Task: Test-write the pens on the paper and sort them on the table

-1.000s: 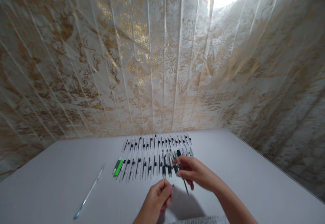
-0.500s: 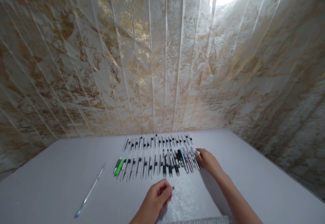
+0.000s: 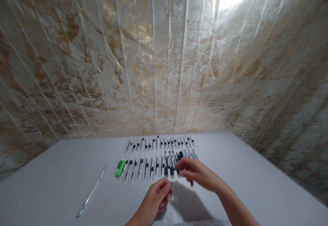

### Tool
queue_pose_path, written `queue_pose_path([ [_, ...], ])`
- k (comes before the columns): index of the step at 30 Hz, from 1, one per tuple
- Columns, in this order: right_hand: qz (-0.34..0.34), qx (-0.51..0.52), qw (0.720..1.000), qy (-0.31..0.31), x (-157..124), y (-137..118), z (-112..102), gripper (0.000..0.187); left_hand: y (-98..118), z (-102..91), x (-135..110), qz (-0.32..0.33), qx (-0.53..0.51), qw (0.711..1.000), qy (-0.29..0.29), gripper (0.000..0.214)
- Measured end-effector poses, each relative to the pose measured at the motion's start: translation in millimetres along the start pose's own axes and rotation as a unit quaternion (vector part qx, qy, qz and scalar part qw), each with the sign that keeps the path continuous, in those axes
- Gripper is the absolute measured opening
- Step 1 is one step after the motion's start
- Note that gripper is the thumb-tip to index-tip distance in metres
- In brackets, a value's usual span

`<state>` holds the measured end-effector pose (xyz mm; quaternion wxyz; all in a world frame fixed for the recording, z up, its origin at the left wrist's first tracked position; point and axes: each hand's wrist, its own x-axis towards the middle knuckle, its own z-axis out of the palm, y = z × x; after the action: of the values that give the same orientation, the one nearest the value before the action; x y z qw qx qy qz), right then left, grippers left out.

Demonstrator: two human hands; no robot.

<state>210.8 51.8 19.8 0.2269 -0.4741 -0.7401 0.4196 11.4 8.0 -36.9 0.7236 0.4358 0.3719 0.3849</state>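
Observation:
My left hand is closed, thumb against the curled fingers, just in front of the front row of pens. From its grip pokes a small grey tip; the rest of that thing is hidden in the fingers. My right hand hovers over the right end of the front row, fingers bent and apart, with nothing visible between them. It covers part of the pastel pens and lies close to several black-gripped pens. Clear pens with black refills and caps continue the row leftward.
Behind runs a second row of clear pens. A green highlighter lies at the front row's left end. One long pale-blue pen lies slanted on the white table. A gold-patterned curtain hangs behind.
My right hand has moved left and nearer, from the row's right end toward my left hand. The left hand has shifted slightly up, still closed on the small thing.

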Motion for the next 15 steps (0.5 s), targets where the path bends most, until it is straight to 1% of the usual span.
queue_pose_path([
  [1,-0.009,0.052,0.997,-0.047,0,-8,11,0.017,1,0.5,-2,-0.002,-0.009,1.0,0.002,0.05],
  [2,-0.017,0.078,0.995,-0.062,-1,-15,21,0.012,3,1.2,-3,-0.003,-0.018,1.0,0.005,0.049],
  [4,-0.028,0.098,0.994,-0.032,-2,-25,33,0.002,5,2.5,-5,0.0,-0.035,0.999,0.016,0.048],
  [6,-0.025,0.088,0.996,0.011,-5,-31,36,0.005,7,3.4,-5,0.016,-0.082,0.995,0.049,0.048],
  [8,-0.018,0.042,0.999,0.024,-10,-38,35,0.007,8,4.1,-3,0.045,-0.153,0.982,0.101,0.047],
  [10,-0.023,-0.047,0.998,0.03,-14,-44,39,0.01,8,5.7,-1,0.071,-0.218,0.963,0.144,0.044],
  [11,-0.025,-0.096,0.995,0.031,-15,-47,44,0.012,9,7.1,-2,0.077,-0.238,0.956,0.155,0.041],
  [13,-0.011,-0.167,0.985,0.026,-14,-51,58,0.02,10,11.1,-6,0.079,-0.267,0.948,0.154,0.039],
  [15,0.017,-0.207,0.978,0.015,-12,-52,71,0.029,13,15.9,-11,0.078,-0.279,0.948,0.135,0.043],
])
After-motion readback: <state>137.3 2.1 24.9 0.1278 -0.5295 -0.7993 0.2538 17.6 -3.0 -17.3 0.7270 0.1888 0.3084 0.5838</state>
